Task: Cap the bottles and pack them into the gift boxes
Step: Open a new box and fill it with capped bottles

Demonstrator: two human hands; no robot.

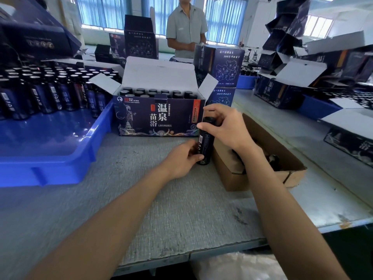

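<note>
Capping step: left hand point(182, 158) grips the dark bottle point(205, 144) while right hand point(223, 126) pinches its cap point(210, 120); next, probably the open gift box point(159, 118).

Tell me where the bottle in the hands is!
In the head view, the bottle stands on the table right of centre, gripped by the left hand and right hand, between the open gift box and the brown box.

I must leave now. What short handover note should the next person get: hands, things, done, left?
Left hand grips the bottle low, upright on the table.
Right hand grips its cap.
Done: capped bottles stand in the open gift box behind.
Left: finish this cap, pack this bottle, then the many bottles in the blue tray at left.
</note>
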